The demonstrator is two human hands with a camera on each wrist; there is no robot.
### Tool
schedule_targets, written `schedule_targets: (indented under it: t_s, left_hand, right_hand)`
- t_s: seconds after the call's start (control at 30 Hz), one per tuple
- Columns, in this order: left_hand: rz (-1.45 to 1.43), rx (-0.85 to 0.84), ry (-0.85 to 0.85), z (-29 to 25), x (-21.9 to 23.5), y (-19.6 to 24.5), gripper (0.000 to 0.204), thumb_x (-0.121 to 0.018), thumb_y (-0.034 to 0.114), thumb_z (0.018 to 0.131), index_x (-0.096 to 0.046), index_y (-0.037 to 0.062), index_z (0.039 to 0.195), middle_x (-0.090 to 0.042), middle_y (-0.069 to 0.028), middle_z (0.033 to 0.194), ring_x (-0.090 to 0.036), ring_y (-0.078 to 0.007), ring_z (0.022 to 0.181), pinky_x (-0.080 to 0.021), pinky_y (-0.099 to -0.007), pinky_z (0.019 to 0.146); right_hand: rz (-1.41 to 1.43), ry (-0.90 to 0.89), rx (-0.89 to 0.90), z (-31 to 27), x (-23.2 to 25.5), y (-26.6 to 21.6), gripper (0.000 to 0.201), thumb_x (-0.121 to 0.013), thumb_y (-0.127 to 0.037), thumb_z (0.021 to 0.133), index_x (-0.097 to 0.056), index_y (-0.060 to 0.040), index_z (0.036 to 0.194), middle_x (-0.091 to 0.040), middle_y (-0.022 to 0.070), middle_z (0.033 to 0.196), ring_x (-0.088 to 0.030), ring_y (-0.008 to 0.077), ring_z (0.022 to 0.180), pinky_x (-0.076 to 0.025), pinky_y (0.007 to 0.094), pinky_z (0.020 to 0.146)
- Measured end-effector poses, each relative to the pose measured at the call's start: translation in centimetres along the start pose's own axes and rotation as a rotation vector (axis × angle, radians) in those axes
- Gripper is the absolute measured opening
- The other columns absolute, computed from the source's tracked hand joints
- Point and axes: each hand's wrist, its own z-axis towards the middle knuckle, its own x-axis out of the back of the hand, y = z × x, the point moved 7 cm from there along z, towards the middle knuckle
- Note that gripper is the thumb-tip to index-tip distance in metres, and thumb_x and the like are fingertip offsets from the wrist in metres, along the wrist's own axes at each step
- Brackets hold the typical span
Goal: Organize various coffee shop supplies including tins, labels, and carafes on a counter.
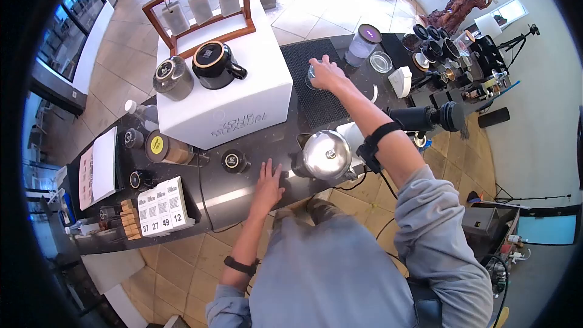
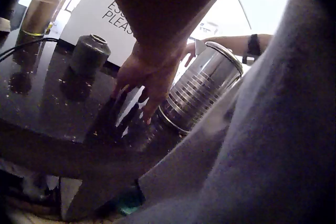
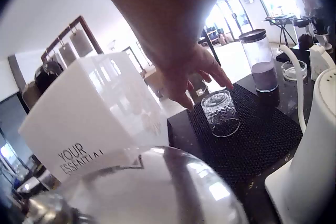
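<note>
A clear patterned glass [image 3: 220,115] stands on a black textured mat [image 3: 257,140]. Right at its rim is my right hand [image 3: 184,71], fingers spread and slightly bent, not wrapped round the glass; whether a fingertip touches it I cannot tell. In the head view the right hand [image 1: 328,74] partly covers the glass [image 1: 312,79]. My left hand [image 1: 266,189] rests with spread fingers on the dark counter, between a small dark jar [image 1: 235,161] and a shiny metal pot [image 1: 327,155]. In the left wrist view the left hand [image 2: 149,77] has its fingertips beside the ribbed pot [image 2: 202,87].
A large white box [image 1: 243,109] carries a black mug [image 1: 217,64], a glass jar and a wooden rack. Beyond the mat stand a lidded jar [image 1: 362,45] and a small glass dish [image 1: 381,62]. A white kettle [image 3: 310,166] is right of the pot; cables cross the counter.
</note>
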Motion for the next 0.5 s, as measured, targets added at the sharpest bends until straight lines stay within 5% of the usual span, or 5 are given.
schedule_targets:
  t_s: [0.13,0.2,0.5]
  left_hand:
    - [0.151,0.079,-0.055,0.0,-0.7,1.0,0.104,-0.082,0.005,0.064,-0.026,0.0145,0.151,-0.008,-0.0205,0.159,-0.012,-0.0408,0.146,-0.031,-0.0466,0.113]
    - [0.143,0.083,-0.044,-0.3,-0.1,1.4,0.095,-0.075,0.000,0.069,-0.028,0.0136,0.151,-0.007,-0.0185,0.160,-0.013,-0.0391,0.146,-0.034,-0.0455,0.110]
    - [0.133,0.082,0.116,-0.4,0.2,1.8,0.068,-0.049,-0.006,0.086,-0.035,0.0140,0.149,-0.014,-0.0156,0.160,-0.019,-0.0356,0.146,-0.032,-0.0430,0.111]
  right_hand:
    - [-0.112,-0.039,-0.047,2.1,-3.2,0.6,0.065,-0.069,-0.018,0.078,-0.043,-0.0135,0.138,-0.041,0.0241,0.135,-0.053,0.0469,0.116,-0.057,0.0522,0.082]
    - [-0.194,-0.108,-0.088,3.2,-4.7,0.9,0.073,-0.071,-0.020,0.079,-0.036,-0.0165,0.143,-0.036,0.0241,0.139,-0.053,0.0487,0.116,-0.059,0.0530,0.074]
    - [-0.223,-0.153,-0.130,6.5,-6.0,3.0,0.067,-0.072,-0.017,0.077,-0.041,-0.0159,0.136,-0.039,0.0290,0.134,-0.056,0.0492,0.112,-0.057,0.0500,0.081]
